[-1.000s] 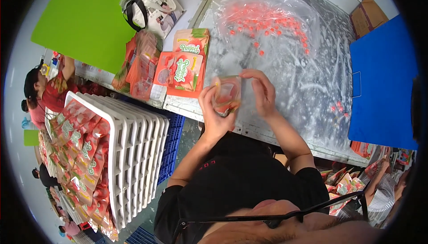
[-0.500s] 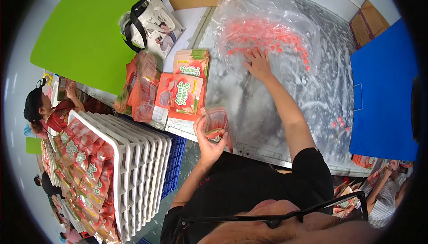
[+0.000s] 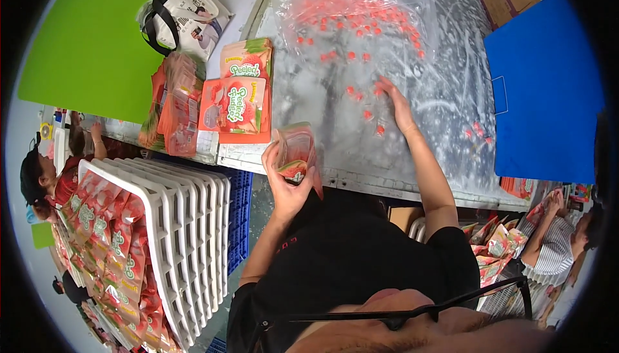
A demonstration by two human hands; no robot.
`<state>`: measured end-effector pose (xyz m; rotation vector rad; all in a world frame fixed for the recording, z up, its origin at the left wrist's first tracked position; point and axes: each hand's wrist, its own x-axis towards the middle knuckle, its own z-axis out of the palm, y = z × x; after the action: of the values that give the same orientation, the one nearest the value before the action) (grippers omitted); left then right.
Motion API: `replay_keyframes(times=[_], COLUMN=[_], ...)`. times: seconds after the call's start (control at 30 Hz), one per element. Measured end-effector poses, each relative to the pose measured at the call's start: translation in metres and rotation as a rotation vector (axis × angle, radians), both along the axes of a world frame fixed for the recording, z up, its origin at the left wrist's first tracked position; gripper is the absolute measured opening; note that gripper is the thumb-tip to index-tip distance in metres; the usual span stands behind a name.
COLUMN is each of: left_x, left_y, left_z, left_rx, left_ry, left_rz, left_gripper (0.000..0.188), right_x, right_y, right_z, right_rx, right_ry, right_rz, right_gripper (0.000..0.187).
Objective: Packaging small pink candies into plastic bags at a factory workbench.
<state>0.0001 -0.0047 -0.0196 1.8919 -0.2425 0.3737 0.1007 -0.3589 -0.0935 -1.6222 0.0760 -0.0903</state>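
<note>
In my left hand (image 3: pixel 289 188) is a red and green candy pouch (image 3: pixel 298 143), held at the table's front edge with its mouth open upward. Fingers and thumb close around its sides. My right hand (image 3: pixel 398 105) is above the metal tabletop, fingers stretched out and touching or right beside a few small wrapped red candies (image 3: pixel 368 115). More of these candies lie in a loose heap (image 3: pixel 348 8) on and under a clear plastic sheet or bag (image 3: pixel 412 5) at the back of the table.
Left of the pouch lie stacked flat pouches (image 3: pixel 235 111) and a bundle of pouches (image 3: pixel 180 105). Behind them stands a white tote bag (image 3: pixel 193 18). White crates (image 3: pixel 193 243) of filled pouches rise at my left. A blue panel (image 3: pixel 548 95) borders the right; co-workers sit on both sides.
My right hand has drawn back from the heap toward me, and several candies now lie scattered across the middle of the table. My left hand still holds the pouch; the view has shifted.
</note>
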Motion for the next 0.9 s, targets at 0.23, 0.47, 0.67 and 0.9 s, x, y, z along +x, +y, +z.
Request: replay_keyframes(times=[0.23,0.47,0.67,0.9], left_x=[-0.009,-0.011,-0.010,-0.014], left_y=[0.003,0.005,0.003,0.008], left_z=[0.005,0.009,0.013,0.010], left_rx=[-0.068,-0.044,-0.019,-0.027], left_ry=[0.034,0.022,0.014,0.017], left_rz=[0.028,0.051,0.033,0.084], left_gripper=[0.083,0.081,0.080,0.080], right_x=[-0.038,-0.034,0.060,0.100], right_y=[0.014,0.023,0.004,-0.003], right_z=[0.009,0.013,-0.003,-0.017], right_rx=[-0.971,-1.084,-0.866,-1.001], right_ry=[-0.229,-0.246,-0.392,-0.296], right_rz=[0.132,0.101,-0.143,-0.016], right_gripper=[0.066,0.069,0.046,0.037])
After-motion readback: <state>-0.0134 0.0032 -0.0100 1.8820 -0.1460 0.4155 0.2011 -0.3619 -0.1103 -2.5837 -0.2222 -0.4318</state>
